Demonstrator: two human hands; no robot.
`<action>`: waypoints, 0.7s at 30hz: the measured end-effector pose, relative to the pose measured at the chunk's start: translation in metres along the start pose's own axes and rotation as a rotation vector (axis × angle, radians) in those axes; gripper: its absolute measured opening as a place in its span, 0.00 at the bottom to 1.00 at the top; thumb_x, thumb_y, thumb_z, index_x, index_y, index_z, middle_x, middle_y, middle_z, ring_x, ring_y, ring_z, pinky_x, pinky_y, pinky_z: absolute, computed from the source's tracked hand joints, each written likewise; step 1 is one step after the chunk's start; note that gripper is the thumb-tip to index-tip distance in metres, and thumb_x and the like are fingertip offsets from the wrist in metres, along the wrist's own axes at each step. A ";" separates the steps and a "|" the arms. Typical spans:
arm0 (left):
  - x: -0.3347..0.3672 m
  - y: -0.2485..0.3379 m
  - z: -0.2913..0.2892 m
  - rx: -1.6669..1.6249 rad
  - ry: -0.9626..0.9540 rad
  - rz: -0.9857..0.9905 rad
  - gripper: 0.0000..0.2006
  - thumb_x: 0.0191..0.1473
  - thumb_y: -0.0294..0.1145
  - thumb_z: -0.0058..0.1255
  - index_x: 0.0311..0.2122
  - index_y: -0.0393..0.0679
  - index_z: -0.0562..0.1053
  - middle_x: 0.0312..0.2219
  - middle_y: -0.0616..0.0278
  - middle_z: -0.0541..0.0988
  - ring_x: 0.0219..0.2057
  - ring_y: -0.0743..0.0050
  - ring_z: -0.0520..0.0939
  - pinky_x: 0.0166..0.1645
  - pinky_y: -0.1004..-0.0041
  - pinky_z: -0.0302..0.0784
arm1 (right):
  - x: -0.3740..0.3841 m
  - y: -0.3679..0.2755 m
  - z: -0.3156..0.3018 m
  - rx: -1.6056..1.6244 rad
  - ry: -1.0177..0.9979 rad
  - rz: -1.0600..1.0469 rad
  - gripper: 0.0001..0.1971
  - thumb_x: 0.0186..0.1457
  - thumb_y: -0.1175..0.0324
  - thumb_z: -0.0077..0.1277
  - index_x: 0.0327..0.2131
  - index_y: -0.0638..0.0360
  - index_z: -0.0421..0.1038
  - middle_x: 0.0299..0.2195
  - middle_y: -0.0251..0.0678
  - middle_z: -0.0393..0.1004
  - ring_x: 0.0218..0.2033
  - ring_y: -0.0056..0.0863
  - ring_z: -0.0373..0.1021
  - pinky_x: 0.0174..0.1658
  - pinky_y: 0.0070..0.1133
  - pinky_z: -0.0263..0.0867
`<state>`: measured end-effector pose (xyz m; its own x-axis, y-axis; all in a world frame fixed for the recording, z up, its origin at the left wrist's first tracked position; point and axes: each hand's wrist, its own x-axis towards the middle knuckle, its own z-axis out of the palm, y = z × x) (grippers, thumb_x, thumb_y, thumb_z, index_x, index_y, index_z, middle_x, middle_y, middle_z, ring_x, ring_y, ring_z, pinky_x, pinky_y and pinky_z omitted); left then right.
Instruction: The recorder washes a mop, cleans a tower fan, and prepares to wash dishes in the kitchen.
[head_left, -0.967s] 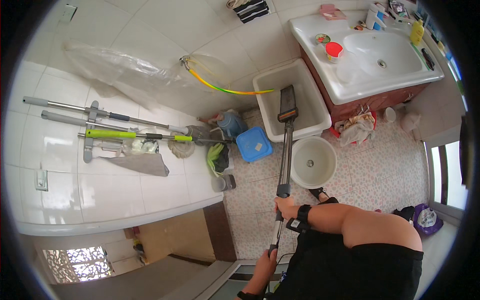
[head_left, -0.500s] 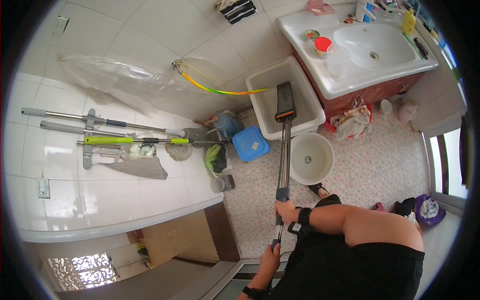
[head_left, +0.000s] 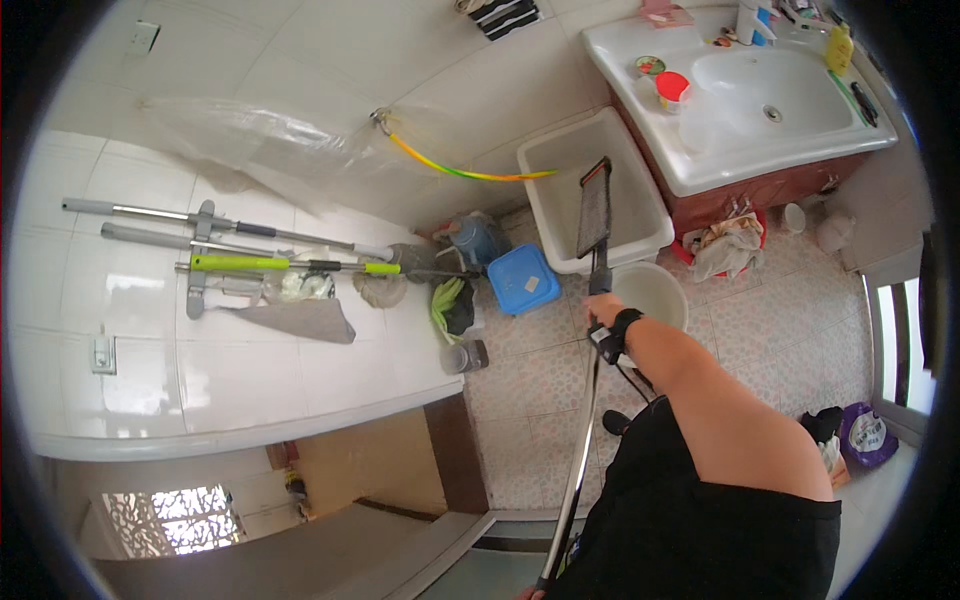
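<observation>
A flat mop (head_left: 594, 215) with a long metal pole slants up from the lower edge, its grey head over the white rectangular basin (head_left: 546, 232). My right hand (head_left: 602, 311) is closed around the dark sleeve just below the mop head. A dark wristband shows on that arm. At the bottom edge my left hand (head_left: 532, 593) shows only its fingers, closed at the lower end of the pole. A round white bucket (head_left: 660, 292) stands behind my right wrist, partly hidden by it. A yellow-green hose (head_left: 440, 165) runs from a wall tap into the basin.
A white sink (head_left: 650, 150) on a red-brown cabinet stands at the right. Left of the basin sits a blue-lidded container (head_left: 523, 279). Several poles, one a green-handled mop (head_left: 235, 263), hang on the left wall. Cloths lie in a red basin (head_left: 764, 232). A purple bag (head_left: 868, 434) lies far right.
My right hand has moved up the pole, close to the mop head. My left hand has drawn down to the lower edge. The mop head has tilted and turned over the basin.
</observation>
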<state>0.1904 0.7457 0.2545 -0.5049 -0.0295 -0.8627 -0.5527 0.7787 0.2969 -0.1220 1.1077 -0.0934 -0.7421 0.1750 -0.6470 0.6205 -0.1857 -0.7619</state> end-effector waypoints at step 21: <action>-0.012 0.032 0.002 0.078 0.095 -0.028 0.17 0.51 0.42 0.35 0.38 0.39 0.66 0.25 0.44 0.72 0.29 0.47 0.72 0.34 0.58 0.65 | -0.015 -0.008 0.018 0.557 0.175 0.288 0.12 0.43 0.66 0.46 0.14 0.62 0.66 0.12 0.37 0.67 0.13 0.29 0.63 0.18 0.25 0.56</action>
<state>0.1801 0.7726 0.2738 -0.5528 -0.1084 -0.8263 -0.5159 0.8232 0.2371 -0.1205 1.0888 -0.0773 -0.4846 0.1894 -0.8540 0.5288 -0.7143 -0.4585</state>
